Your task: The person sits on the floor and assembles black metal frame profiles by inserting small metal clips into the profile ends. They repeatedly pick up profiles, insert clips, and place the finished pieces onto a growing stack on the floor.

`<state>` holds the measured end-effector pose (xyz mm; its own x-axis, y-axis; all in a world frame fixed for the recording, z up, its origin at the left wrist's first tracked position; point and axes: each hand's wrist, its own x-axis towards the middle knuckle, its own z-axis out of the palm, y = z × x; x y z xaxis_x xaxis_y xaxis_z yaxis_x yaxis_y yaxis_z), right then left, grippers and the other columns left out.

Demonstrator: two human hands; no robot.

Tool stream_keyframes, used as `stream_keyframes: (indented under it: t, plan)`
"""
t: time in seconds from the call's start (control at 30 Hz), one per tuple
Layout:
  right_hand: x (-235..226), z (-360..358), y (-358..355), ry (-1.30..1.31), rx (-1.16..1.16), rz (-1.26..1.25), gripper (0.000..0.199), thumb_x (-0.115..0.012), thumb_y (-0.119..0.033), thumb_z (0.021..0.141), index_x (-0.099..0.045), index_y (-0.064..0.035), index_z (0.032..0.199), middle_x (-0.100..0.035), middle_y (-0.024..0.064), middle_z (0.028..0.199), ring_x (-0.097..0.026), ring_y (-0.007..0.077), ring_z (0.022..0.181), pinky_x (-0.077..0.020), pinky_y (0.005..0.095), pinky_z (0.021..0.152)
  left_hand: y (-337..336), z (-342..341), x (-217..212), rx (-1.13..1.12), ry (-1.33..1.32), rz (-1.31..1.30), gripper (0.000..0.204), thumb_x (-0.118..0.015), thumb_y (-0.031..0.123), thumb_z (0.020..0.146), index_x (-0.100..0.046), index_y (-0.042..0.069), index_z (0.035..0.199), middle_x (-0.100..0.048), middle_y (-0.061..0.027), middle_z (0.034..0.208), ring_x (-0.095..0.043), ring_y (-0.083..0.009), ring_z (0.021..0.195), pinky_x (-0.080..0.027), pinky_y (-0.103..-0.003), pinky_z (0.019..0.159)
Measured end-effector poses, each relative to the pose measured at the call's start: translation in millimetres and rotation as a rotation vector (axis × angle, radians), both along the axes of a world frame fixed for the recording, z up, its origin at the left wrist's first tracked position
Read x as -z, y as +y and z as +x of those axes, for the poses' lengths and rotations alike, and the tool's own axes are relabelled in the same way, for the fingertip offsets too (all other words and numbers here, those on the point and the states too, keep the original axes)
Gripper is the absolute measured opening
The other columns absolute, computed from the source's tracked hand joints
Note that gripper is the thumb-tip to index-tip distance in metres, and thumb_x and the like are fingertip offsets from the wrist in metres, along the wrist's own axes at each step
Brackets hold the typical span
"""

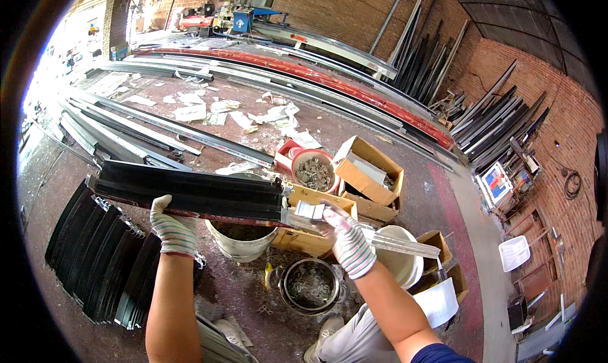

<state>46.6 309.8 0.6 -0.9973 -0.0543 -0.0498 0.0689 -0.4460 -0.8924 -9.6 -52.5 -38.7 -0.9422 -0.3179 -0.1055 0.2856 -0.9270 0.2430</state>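
Two gloved hands hold a black metal profile (190, 192) level above the floor.
Left hand (174, 227) clamps its underside; right hand (347, 239) pinches a small silver fitting (308, 210) at its end, over a white bucket (239, 239).

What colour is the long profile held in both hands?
Black profile, seen in the head view.

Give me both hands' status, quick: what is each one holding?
Left hand: closed on the black metal profile, from below.
Right hand: gripping the small silver bracket at the profile's end.
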Motion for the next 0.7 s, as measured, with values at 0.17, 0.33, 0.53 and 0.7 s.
stream_keyframes:
  t: [0.17,0.33,0.53,0.7]
  plan:
    - [-3.0,6.1,-9.4,0.062,-0.017,0.117,0.048,-0.067,-0.024,0.090,-0.053,0.0028,0.127,-0.064,0.0082,0.115,-0.061,0.0139,0.105,-0.0476,0.0289,0.096,19.0,-0.3,-9.2,0.017,-0.025,-0.020,0.028,-0.061,0.010,0.070,-0.062,0.004,0.098,-0.066,-0.0108,0.099,-0.065,-0.0306,0.089,-0.055,-0.046,0.086]
    - [-8.4,10.0,-4.5,0.038,-0.057,0.174,0.048,-0.066,-0.019,0.091,-0.050,0.0024,0.131,-0.064,0.0094,0.116,-0.061,0.0169,0.108,-0.0482,0.0312,0.099,27.6,-1.7,-11.5,0.027,-0.037,-0.048,0.027,-0.060,0.010,0.070,-0.062,0.004,0.096,-0.066,-0.0103,0.096,-0.065,-0.0301,0.087,-0.055,-0.045,0.084]
    - [-22.2,15.5,-0.5,-0.040,-0.167,0.217,0.041,-0.063,-0.016,0.093,-0.054,0.0026,0.128,-0.062,0.0075,0.121,-0.058,0.0132,0.109,-0.0467,0.0267,0.096,32.4,-5.0,-8.4,0.043,-0.033,-0.072,0.024,-0.060,0.011,0.070,-0.062,0.004,0.093,-0.066,-0.0098,0.094,-0.064,-0.0295,0.086,-0.054,-0.045,0.082]
    - [-10.6,11.3,9.6,-0.119,-0.174,0.249,0.045,-0.066,-0.019,0.093,-0.054,0.0021,0.131,-0.061,0.0068,0.122,-0.058,0.0149,0.112,-0.0457,0.0269,0.098,36.2,-3.0,-10.1,0.022,-0.033,-0.114,0.024,-0.060,0.012,0.070,-0.062,0.003,0.092,-0.065,-0.0111,0.093,-0.065,-0.0297,0.086,-0.055,-0.044,0.083]
